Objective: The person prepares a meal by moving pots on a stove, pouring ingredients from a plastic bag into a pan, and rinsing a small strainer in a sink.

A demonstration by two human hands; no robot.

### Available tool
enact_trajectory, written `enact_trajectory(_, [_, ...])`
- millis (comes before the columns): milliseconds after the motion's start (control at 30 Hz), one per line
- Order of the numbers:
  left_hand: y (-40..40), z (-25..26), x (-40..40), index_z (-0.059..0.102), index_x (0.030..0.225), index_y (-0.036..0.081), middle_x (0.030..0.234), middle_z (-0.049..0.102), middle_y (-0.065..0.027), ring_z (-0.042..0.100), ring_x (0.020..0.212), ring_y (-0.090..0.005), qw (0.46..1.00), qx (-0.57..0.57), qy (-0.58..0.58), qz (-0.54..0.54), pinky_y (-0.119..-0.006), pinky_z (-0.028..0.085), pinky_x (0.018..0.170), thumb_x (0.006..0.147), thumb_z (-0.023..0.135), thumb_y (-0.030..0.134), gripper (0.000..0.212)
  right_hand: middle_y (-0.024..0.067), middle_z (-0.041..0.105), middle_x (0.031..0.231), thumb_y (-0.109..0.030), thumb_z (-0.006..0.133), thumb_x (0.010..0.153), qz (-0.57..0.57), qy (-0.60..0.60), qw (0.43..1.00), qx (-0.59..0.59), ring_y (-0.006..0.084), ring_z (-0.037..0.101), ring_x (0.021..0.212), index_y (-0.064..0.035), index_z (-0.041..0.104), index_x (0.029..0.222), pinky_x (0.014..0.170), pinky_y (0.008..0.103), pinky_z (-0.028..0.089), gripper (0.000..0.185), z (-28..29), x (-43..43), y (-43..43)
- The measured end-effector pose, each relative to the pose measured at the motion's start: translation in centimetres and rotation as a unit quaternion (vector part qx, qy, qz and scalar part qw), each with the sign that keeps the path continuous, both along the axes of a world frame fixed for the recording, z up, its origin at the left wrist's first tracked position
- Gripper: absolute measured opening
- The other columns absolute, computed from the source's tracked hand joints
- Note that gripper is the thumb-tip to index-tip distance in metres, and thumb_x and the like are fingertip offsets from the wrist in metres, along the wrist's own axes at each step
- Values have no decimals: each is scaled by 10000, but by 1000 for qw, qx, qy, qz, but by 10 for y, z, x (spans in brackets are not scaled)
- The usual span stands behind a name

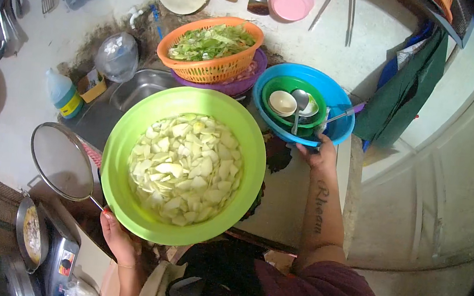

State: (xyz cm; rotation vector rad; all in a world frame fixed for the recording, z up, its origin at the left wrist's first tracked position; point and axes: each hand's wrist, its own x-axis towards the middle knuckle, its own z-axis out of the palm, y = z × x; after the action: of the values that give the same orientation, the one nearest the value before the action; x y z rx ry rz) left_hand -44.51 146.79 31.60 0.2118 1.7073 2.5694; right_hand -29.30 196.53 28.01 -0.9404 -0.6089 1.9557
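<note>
My left hand (115,235) grips the handle of a round mesh strainer (62,163), whose hoop sticks out to the left. That hand is also close against the near left rim of a lime-green plastic basin (120,156); whether it bears any of the basin's weight I cannot tell. Pale sliced vegetable pieces (186,173) sit in liquid inside the basin. At the right, my right hand (322,153) holds the near rim of a blue basin (345,125). Inside that one are a green bowl (270,88), small white bowls (283,102), a metal spoon (298,107) and a purple-handled utensil (346,113).
An orange basket (210,72) of shredded greens rests over a purple basin (254,73) behind. Left of these are a metal sink (132,88), a plastic bottle (67,98) and a small box (92,87). A pan (32,234) stands on a gas stove (62,255) at lower left.
</note>
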Motion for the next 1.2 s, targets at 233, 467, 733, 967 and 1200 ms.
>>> enact_trajectory(233, [-1,-4,-5,507,1160,47,1071,596,-53,583,953,-150,997,57,-25,-47,-304,485,843,1000,457,310,312,310,439,1187,-34,361,848,3,-18,1000,-13,505,573,903,91,329,1213,553,586,593,388,-6,19,43])
enact_trajectory(467, [-10,5,-30,508,1139,19,1025,611,-66,594,879,-152,994,5,53,-98,-287,487,764,963,543,279,316,157,585,1044,-396,610,885,27,-22,998,45,311,609,797,-60,463,1217,472,366,514,495,37,24,-51])
enact_trajectory(733, [-1,21,-91,509,1162,-9,1024,625,-117,624,858,-206,982,-106,-1,-154,-340,518,762,886,560,67,291,125,625,777,-300,584,838,229,-234,835,441,234,615,740,-14,643,852,647,377,477,292,48,-52,-145])
enact_trajectory(967, [-13,43,-64,523,1163,-9,1031,632,-123,634,875,-215,985,-65,54,-150,-345,527,753,847,541,15,318,152,664,836,-43,605,726,183,-217,887,365,238,639,767,67,649,935,704,362,486,241,87,2,-181])
enact_trajectory(1200, [24,81,-5,533,1045,-13,876,625,-67,595,708,-133,971,-23,69,-226,-262,491,645,861,550,-22,185,133,668,895,-10,590,737,69,-125,945,296,186,633,750,76,624,1053,690,291,500,329,120,102,-186])
